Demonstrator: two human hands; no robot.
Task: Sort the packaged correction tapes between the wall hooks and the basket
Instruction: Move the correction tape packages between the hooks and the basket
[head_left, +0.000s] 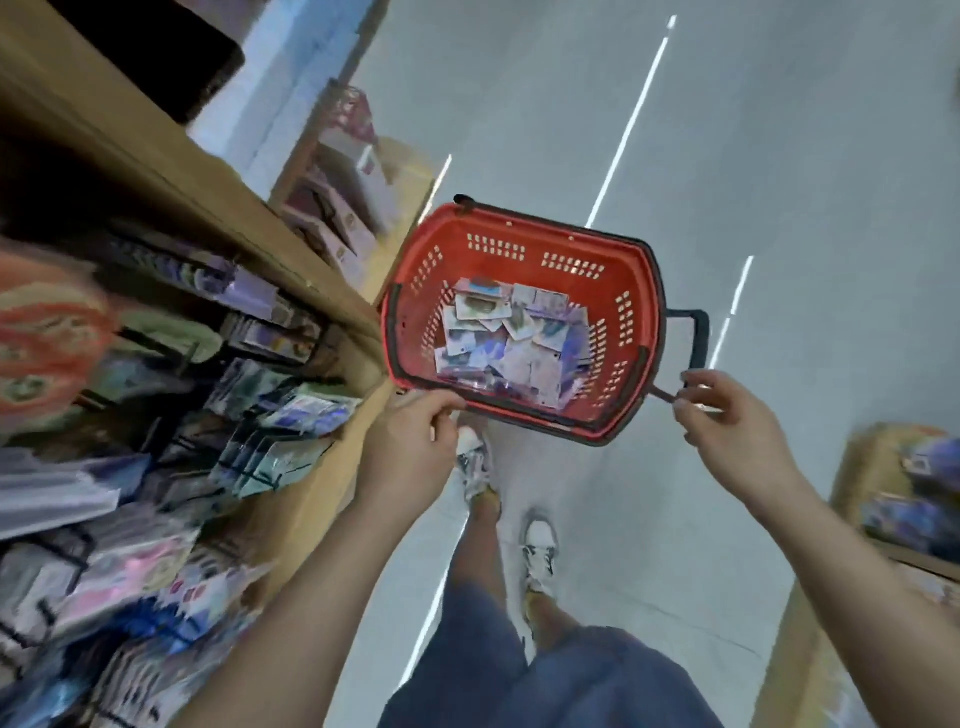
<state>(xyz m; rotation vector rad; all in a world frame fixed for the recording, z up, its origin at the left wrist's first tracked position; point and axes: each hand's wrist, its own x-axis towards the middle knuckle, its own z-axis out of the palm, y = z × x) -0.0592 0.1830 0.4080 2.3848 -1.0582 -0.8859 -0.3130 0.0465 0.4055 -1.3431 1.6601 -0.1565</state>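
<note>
Two hands, left (415, 434) and right (727, 410), in grip on red basket (519, 231).

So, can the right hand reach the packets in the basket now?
Probably not at once: the right hand pinches the handle and the left hand grips the rim of the basket. The packets lie uncovered, so a freed hand could reach in.

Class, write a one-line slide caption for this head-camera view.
Left hand and right hand hold a red basket of packaged correction tapes beside stocked wall hooks.
</note>
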